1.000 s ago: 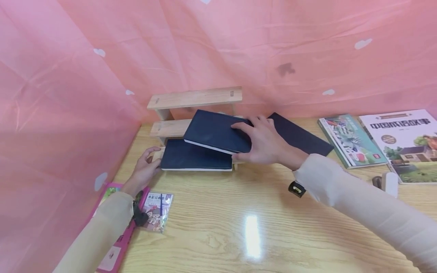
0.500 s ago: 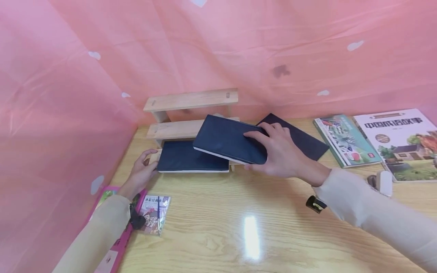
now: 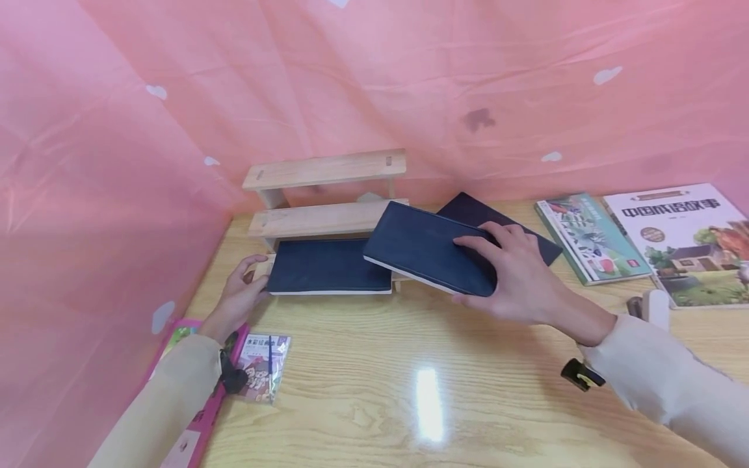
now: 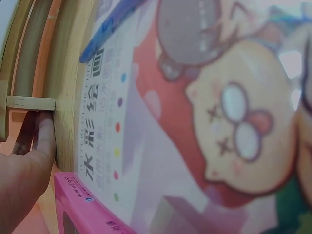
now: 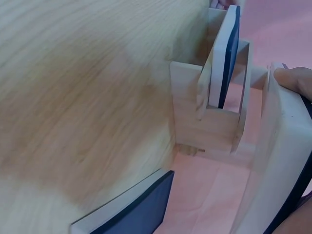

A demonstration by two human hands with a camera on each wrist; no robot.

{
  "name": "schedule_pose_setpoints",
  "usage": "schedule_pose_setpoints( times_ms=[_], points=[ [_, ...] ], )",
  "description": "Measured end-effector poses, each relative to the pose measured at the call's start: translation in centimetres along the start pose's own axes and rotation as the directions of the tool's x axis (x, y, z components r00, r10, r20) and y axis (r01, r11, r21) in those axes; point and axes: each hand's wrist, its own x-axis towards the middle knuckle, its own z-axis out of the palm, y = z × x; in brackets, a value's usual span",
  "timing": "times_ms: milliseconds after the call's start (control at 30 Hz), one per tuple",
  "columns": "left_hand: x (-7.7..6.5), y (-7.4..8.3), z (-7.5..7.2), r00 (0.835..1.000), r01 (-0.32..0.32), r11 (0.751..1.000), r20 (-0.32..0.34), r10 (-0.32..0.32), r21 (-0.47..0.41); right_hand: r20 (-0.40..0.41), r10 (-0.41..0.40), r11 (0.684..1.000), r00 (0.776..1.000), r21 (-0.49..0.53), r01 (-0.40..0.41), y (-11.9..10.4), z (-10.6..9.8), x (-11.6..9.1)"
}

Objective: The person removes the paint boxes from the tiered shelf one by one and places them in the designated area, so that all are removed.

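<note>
A person's right hand (image 3: 521, 279) pinches a dark blue notebook (image 3: 430, 244) by its right end, thumb at the near edge and index finger on the cover, holding it raised and tilted above the counter (image 3: 351, 370) at the right end of a stepped wooden rack (image 3: 328, 170). The left hand (image 3: 238, 296) grips the left end of the rack's lowest board, just beside a second notebook (image 3: 330, 266) that lies there, white page edges facing the person. Behind the raised volume, a black notebook (image 3: 465, 207) lies slanted near a pink cloth (image 3: 363, 84) dotted with white hearts. Farther right, a teal book (image 3: 593, 237) sits beside a white picture book (image 3: 684, 240) bearing Chinese lettering and a cottage scene. At left, a pink-bordered book (image 3: 201, 416), partly hidden by the forearm, adjoins a plastic-wrapped booklet (image 3: 256, 370) with a slim blue stick (image 3: 270, 354) across its cover.
</note>
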Motion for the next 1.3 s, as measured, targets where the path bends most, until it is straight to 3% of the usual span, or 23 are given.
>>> schedule_pose_setpoints(
  times_ms=[433,900,1300],
  points=[
    [-0.1,0.3,0.2,1.000,-0.011,1.000,0.023,0.011,-0.001,-0.070,0.074,0.997,0.995,0.013,-0.073,1.3,-0.3,-4.0],
    [0.0,-0.1,-0.3,1.000,-0.006,1.000,0.019,0.005,0.009,-0.042,0.175,0.984,0.984,0.030,-0.174,1.8,0.8,-7.8],
    [-0.1,-0.1,-0.1,0.999,-0.023,1.000,0.039,0.023,-0.015,0.000,0.178,0.984,0.984,-0.028,-0.178,2.7,2.1,-9.3]
  ],
)
